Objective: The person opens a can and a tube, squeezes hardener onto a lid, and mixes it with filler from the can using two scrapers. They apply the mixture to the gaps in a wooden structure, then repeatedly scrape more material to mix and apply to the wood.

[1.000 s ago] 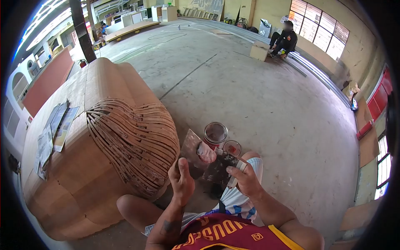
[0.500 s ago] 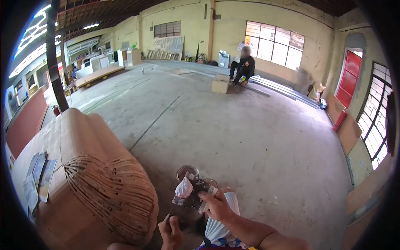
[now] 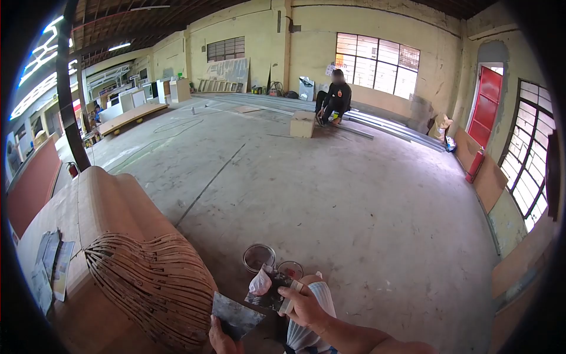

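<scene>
My left hand (image 3: 221,336) is closed on the lower edge of a flat grey scraper plate (image 3: 237,317), smeared and shiny. In my right hand (image 3: 305,305) is a wide putty knife (image 3: 273,297), gripped by its pale handle, its dark blade pointing left. A lump of pinkish putty (image 3: 259,284) sits on that blade. The two tools are apart, the plate lower and to the left. Left of them stands a large curved wooden form (image 3: 127,197) with dark grooves fanning across its side; the plate's left edge overlaps it in view.
Two round cans, one open (image 3: 259,257) and one smaller (image 3: 290,270), stand on the floor beyond my hands. Sandpaper sheets (image 3: 62,270) lie on the wooden form. Across the concrete floor, a person in black (image 3: 336,100) crouches by a box (image 3: 302,124). Metal lengths (image 3: 392,131) lie behind.
The plate in my left hand has swung up and left, away from the putty knife, showing its grey face. The view has tilted slightly; the right hand keeps its grip.
</scene>
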Demonstrator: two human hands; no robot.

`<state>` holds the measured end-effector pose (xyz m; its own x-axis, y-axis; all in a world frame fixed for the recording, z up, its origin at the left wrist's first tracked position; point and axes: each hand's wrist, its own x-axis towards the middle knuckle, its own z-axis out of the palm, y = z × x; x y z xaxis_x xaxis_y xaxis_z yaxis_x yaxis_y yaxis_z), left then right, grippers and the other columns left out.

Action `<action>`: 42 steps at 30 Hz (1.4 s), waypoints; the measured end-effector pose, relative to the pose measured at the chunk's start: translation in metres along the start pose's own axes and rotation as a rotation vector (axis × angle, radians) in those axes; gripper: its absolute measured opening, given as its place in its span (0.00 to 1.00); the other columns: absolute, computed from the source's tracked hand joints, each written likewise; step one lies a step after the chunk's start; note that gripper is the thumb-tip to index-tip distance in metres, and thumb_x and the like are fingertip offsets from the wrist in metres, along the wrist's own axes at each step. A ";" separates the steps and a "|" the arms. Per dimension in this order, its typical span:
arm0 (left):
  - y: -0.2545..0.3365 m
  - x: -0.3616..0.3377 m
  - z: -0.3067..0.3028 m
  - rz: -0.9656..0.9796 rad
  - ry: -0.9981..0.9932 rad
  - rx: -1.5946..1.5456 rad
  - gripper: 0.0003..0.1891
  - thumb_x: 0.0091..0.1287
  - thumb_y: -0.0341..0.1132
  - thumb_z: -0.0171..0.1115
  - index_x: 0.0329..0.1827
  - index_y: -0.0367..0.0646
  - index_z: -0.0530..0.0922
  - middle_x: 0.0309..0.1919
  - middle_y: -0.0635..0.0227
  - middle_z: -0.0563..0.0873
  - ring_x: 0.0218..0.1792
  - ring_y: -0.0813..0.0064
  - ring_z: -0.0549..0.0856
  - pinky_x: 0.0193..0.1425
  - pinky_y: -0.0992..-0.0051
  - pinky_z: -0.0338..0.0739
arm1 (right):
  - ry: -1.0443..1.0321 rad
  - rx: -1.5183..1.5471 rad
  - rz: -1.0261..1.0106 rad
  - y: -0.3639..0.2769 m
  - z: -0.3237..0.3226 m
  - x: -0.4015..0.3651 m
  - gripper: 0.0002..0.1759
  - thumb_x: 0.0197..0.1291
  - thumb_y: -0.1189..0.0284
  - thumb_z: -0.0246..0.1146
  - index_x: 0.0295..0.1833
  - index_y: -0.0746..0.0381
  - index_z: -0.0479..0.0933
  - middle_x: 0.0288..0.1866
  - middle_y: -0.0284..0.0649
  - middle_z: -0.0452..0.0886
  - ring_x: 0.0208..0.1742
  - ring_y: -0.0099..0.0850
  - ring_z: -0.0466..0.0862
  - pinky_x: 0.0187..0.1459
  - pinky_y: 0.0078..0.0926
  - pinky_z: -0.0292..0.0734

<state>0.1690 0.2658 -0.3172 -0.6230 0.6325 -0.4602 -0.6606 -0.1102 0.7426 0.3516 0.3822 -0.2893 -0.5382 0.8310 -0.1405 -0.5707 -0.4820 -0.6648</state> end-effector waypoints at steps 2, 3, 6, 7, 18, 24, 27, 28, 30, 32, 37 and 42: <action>0.007 -0.013 0.020 -0.020 0.062 -0.037 0.19 0.83 0.48 0.54 0.30 0.54 0.76 0.21 0.83 0.66 0.22 0.84 0.65 0.27 0.74 0.61 | 0.022 0.011 0.012 0.008 -0.010 0.002 0.10 0.72 0.70 0.64 0.55 0.60 0.78 0.43 0.33 0.84 0.37 0.27 0.87 0.31 0.32 0.84; 0.005 -0.012 0.015 -0.019 0.006 -0.025 0.18 0.83 0.48 0.54 0.31 0.53 0.77 0.22 0.83 0.68 0.23 0.84 0.66 0.28 0.75 0.63 | 0.033 0.016 0.018 0.011 -0.015 0.004 0.10 0.71 0.71 0.64 0.54 0.60 0.78 0.43 0.34 0.84 0.37 0.28 0.87 0.32 0.32 0.84; -0.006 0.001 -0.020 -0.036 -0.131 0.005 0.16 0.82 0.48 0.55 0.39 0.50 0.81 0.26 0.81 0.76 0.27 0.84 0.71 0.32 0.75 0.68 | 0.087 0.051 0.058 0.014 -0.022 0.005 0.09 0.71 0.71 0.63 0.53 0.61 0.77 0.43 0.35 0.83 0.37 0.29 0.87 0.34 0.34 0.85; -0.012 0.010 -0.032 -0.054 -0.160 0.011 0.15 0.82 0.48 0.56 0.43 0.48 0.82 0.29 0.79 0.79 0.29 0.83 0.74 0.34 0.75 0.71 | 0.090 0.044 0.057 0.016 -0.026 0.006 0.11 0.71 0.71 0.64 0.55 0.61 0.77 0.44 0.36 0.83 0.39 0.30 0.87 0.35 0.34 0.85; 0.009 0.009 0.027 -0.028 -0.465 -0.309 0.22 0.84 0.48 0.49 0.66 0.40 0.76 0.58 0.68 0.85 0.58 0.74 0.84 0.64 0.67 0.78 | -0.537 -1.150 -0.836 -0.047 0.051 0.011 0.24 0.64 0.85 0.63 0.66 0.63 0.77 0.56 0.45 0.80 0.57 0.38 0.83 0.56 0.36 0.79; 0.033 -0.002 0.036 0.060 -0.452 -0.355 0.22 0.84 0.50 0.48 0.63 0.41 0.77 0.54 0.64 0.87 0.53 0.71 0.88 0.60 0.65 0.84 | -0.716 -1.392 -1.002 -0.038 0.059 0.022 0.33 0.51 0.87 0.64 0.66 0.61 0.77 0.57 0.44 0.79 0.58 0.45 0.81 0.58 0.40 0.77; 0.035 -0.003 0.032 0.132 -0.452 -0.316 0.22 0.84 0.49 0.49 0.62 0.39 0.76 0.54 0.63 0.87 0.53 0.71 0.88 0.59 0.65 0.86 | -0.726 -1.434 -0.948 -0.037 0.060 0.019 0.37 0.49 0.86 0.64 0.69 0.60 0.74 0.60 0.45 0.77 0.61 0.46 0.80 0.60 0.42 0.76; 0.035 -0.002 0.030 0.140 -0.440 -0.300 0.21 0.84 0.49 0.49 0.62 0.39 0.76 0.54 0.63 0.87 0.52 0.71 0.88 0.58 0.65 0.86 | -0.728 -1.446 -0.918 -0.037 0.059 0.017 0.38 0.49 0.86 0.65 0.70 0.59 0.73 0.62 0.46 0.76 0.61 0.46 0.79 0.60 0.43 0.76; 0.036 -0.005 0.027 0.147 -0.430 -0.284 0.21 0.84 0.48 0.50 0.62 0.38 0.76 0.54 0.62 0.87 0.51 0.71 0.89 0.56 0.66 0.87 | -0.752 -1.509 -0.824 -0.043 0.059 0.011 0.39 0.49 0.86 0.65 0.71 0.59 0.71 0.63 0.46 0.74 0.62 0.47 0.78 0.61 0.45 0.75; 0.040 -0.008 0.030 0.162 -0.442 -0.290 0.20 0.84 0.47 0.50 0.61 0.37 0.76 0.54 0.62 0.87 0.51 0.71 0.89 0.55 0.67 0.87 | -0.778 -1.562 -0.803 -0.046 0.063 0.019 0.38 0.49 0.86 0.66 0.70 0.59 0.70 0.63 0.46 0.73 0.63 0.48 0.78 0.62 0.46 0.74; 0.035 -0.006 0.027 0.161 -0.489 -0.313 0.20 0.84 0.46 0.51 0.62 0.37 0.76 0.54 0.63 0.87 0.50 0.71 0.89 0.56 0.66 0.87 | -0.753 -1.651 -0.798 -0.042 0.062 0.020 0.34 0.49 0.86 0.66 0.65 0.58 0.70 0.61 0.46 0.73 0.62 0.51 0.77 0.61 0.47 0.76; 0.035 -0.006 0.027 0.163 -0.470 -0.379 0.22 0.84 0.47 0.50 0.60 0.33 0.77 0.53 0.60 0.87 0.51 0.71 0.89 0.58 0.66 0.87 | -0.762 -1.599 -0.753 -0.042 0.056 0.023 0.36 0.48 0.87 0.66 0.66 0.58 0.69 0.60 0.46 0.74 0.62 0.51 0.78 0.62 0.46 0.76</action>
<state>0.1609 0.2790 -0.2749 -0.5343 0.8448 -0.0289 -0.7291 -0.4433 0.5215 0.3281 0.4060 -0.2235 -0.8587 0.2232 0.4613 -0.0045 0.8968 -0.4423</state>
